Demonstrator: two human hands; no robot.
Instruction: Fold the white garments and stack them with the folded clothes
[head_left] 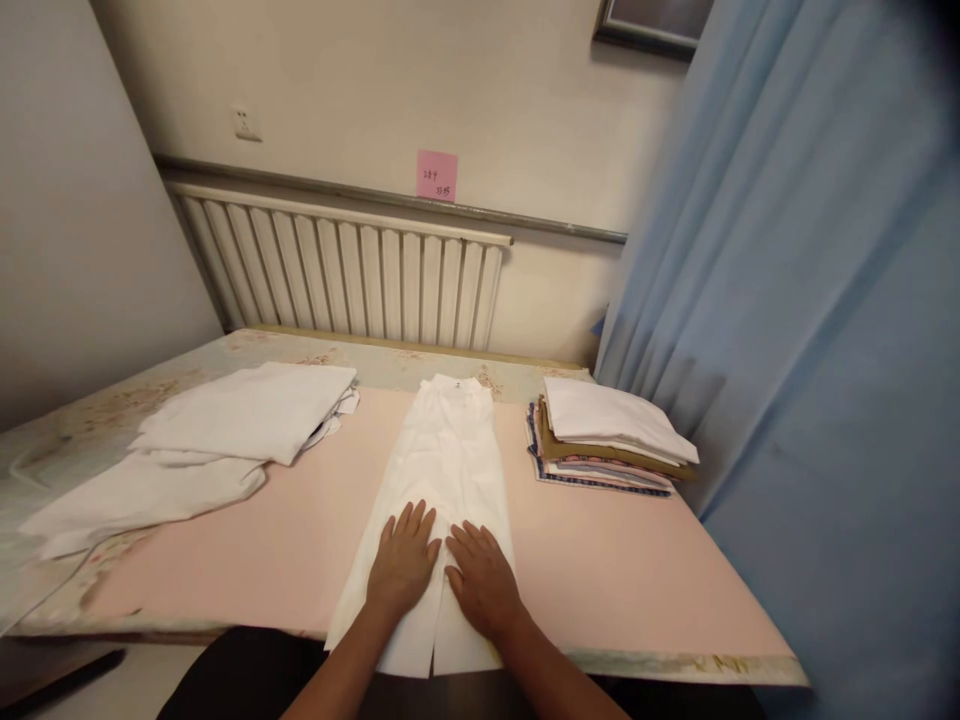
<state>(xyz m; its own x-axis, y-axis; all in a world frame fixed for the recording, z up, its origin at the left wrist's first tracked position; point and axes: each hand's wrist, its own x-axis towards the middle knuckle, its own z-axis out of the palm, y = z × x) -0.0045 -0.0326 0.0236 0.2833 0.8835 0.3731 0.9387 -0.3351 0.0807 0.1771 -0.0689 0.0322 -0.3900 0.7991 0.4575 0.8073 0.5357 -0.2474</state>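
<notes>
White trousers [457, 450] lie flat on the pink cloth, waistband at the far end and the two leg ends hanging just over the near edge. My left hand [405, 560] rests palm down on the left leg, fingers spread. On the right leg, my right hand [481, 575] lies flat too, its fingers stretched forward. A narrow gap parts the legs below my hands. Neither hand grips the fabric.
A folded stack of clothes [615, 430] sits on the right, white on top. Loose white garments [247, 410] lie on the left. Behind the table stand a radiator [360, 270] and a wall with a pink note [436, 176]. A blue curtain [787, 350] hangs along the right side.
</notes>
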